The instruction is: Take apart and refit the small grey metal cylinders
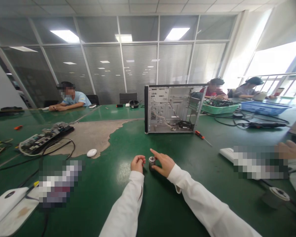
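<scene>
A small dark metal cylinder [152, 162] with a pale, patterned top, possibly a small motor, stands upright on the green table between my two hands. My right hand [165, 163] is at its right side, index finger stretched past the top and thumb low beside it. The fingers are apart; whether the thumb touches the cylinder is hard to tell. Just left of the cylinder, my left hand [137, 163] has its fingers curled together in a pinch. Anything between those fingertips is too small to make out.
An open computer case [172, 110] stands ahead, a screwdriver [202, 137] beside it. A circuit board with cables [46, 138] and a white oval object [91, 153] lie left. Green [220, 108] and blue baskets [263, 108] stand back right. Another person's hand [291, 149] is at right.
</scene>
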The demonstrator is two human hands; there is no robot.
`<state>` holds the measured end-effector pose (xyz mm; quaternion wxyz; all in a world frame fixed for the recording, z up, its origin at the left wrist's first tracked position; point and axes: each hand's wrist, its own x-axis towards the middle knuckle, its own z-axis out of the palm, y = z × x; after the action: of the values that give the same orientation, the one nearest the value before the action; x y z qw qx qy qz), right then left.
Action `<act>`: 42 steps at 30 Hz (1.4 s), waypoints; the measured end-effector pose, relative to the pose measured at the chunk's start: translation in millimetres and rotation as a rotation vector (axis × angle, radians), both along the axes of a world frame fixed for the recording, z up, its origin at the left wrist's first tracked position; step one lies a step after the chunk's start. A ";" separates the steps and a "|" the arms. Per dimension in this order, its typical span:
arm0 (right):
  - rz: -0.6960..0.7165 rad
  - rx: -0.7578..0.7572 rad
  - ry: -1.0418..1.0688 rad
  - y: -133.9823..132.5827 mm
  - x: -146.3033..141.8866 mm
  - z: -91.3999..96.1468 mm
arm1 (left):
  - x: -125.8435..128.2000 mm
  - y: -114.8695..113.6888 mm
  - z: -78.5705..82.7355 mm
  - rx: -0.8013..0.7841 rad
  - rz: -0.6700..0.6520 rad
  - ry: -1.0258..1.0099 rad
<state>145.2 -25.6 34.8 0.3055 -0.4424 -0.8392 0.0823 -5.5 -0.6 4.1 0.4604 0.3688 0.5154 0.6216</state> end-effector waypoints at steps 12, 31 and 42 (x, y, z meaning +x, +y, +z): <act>-0.212 -0.489 1.093 37.0 35.0 -51.2 | 4.2 0.0 -0.6 -0.018 -0.037 0.131; 0.077 0.024 0.366 -9.7 -2.6 -17.7 | 3.3 0.9 -9.4 0.039 -0.145 0.321; 0.028 -0.070 0.407 -5.1 -10.9 -22.4 | 2.0 -5.2 0.1 0.062 -0.174 0.341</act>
<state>134.3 -30.7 12.4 0.4518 -0.4152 -0.7630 0.2034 -3.5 -5.8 4.1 0.4068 0.5262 0.5325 0.5235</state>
